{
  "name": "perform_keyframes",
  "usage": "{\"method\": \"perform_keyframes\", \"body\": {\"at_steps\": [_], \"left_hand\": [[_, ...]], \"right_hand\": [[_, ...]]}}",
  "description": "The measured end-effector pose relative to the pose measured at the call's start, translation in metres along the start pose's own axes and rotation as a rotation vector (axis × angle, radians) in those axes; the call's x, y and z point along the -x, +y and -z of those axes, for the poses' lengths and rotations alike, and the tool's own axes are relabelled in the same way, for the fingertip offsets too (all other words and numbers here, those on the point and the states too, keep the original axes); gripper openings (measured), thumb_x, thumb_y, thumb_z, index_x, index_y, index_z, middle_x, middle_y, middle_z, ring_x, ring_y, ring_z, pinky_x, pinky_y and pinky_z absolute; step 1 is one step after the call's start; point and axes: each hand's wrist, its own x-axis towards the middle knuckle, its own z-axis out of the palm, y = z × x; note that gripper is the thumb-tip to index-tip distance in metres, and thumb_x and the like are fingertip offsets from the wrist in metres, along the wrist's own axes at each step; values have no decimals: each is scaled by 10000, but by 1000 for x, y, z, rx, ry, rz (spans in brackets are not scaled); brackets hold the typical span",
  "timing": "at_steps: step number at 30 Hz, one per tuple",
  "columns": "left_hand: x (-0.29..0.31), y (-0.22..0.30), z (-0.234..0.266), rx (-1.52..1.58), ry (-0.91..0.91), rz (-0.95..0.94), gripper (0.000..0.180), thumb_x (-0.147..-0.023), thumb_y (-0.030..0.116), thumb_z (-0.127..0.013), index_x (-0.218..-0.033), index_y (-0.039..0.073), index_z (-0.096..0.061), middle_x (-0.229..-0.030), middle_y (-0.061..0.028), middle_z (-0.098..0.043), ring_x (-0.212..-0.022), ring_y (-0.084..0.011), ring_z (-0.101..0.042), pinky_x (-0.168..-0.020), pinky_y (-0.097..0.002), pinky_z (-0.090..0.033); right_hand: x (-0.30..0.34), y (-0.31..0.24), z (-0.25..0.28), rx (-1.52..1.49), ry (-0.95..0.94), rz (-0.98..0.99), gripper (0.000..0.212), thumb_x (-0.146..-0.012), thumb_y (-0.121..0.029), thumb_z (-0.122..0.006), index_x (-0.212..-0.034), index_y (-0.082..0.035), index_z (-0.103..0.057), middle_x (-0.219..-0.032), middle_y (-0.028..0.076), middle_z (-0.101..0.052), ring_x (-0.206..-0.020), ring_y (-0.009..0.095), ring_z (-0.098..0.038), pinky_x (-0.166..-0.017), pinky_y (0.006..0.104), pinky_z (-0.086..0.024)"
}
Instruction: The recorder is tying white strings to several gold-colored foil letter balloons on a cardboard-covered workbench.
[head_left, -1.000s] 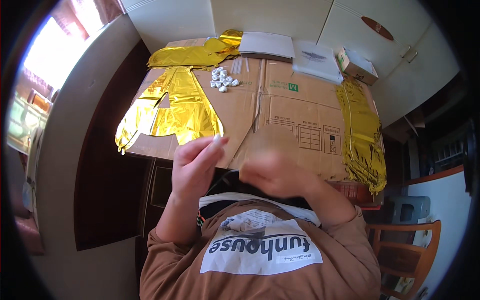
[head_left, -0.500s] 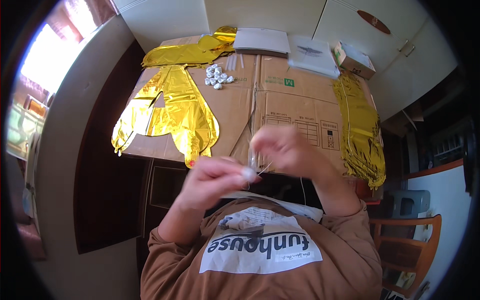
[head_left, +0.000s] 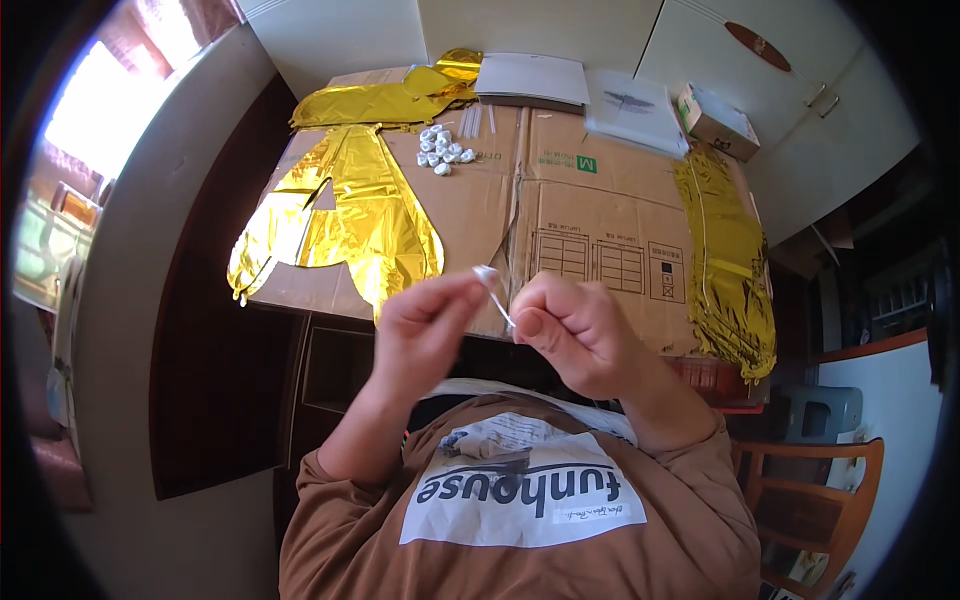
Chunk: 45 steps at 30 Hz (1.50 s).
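Observation:
My left hand is closed on a small white bundle, probably wound string, which pokes out above its fingertips. From it a short length of white string runs taut to my right hand, whose thumb and curled fingers pinch the other end. Both hands hang close together above the near edge of the cardboard. Left of them lies a flat gold foil balloon with a cut-out in its middle. Beyond it, several similar white bundles sit in a loose heap.
Brown cardboard covers the table. Clear thin tubes, more gold foil, a white flat box, a clear packet and a small carton line the back. Folded gold foil lies right. A wooden chair stands lower right.
My left hand has risen with the white bundle. My right hand has come lower and nearer my body, and string is now pulled straight between them. A clear piece near the right fingers no longer shows.

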Motion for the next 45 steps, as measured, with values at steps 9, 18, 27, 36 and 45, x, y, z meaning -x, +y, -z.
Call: {"method": "perform_keyframes", "body": {"at_steps": [9, 18, 27, 36, 45], "left_hand": [[13, 5, 12, 551, -376, 199, 176, -897, 41, -633, -1043, -43, -681, -980, -70, -698, -850, -62, -608, -748, -189, -473], [13, -1, 7, 258, -260, 172, 152, -908, 55, -621, -1012, -36, -686, -829, -20, -667, -765, -58, -582, -689, -207, -469], [11, -4, 17, 360, -446, 201, 167, -912, 76, -615, -1015, -33, -690, -847, -10, -661, -710, -40, -542, -616, -191, -419], [0, -5, 6, 441, -304, 198, 121, -890, 60, -645, -962, -26, -689, -898, -41, -601, -813, -103, -552, -702, -219, -435], [-5, -5, 7, 751, -328, 299, 149, -921, 82, -606, -1014, -16, -670, -884, -20, -617, -768, -79, -535, -693, -223, -431]], "right_hand": [[-16, 54, -5, 103, 3, -108, 186, -940, -208, -552, -864, -39, -559, -665, 89, -563, -619, 138, -564, -589, 295, -449], [-18, 36, 8, 70, 13, -63, 155, -927, -186, -586, -856, -48, -580, -672, 98, -600, -627, 178, -615, -569, 319, -467], [-21, 29, 22, 132, -33, 12, 172, -916, -177, -597, -831, -26, -592, -724, 111, -604, -657, 215, -622, -610, 315, -478], [-14, 42, 13, 181, -91, -26, 175, -922, -166, -596, -818, -25, -597, -710, 88, -591, -652, 172, -596, -588, 296, -459], [-16, 53, 14, 209, -140, 70, 73, -906, -91, -592, -886, -26, -617, -731, 67, -613, -672, 148, -599, -599, 287, -461]]}}
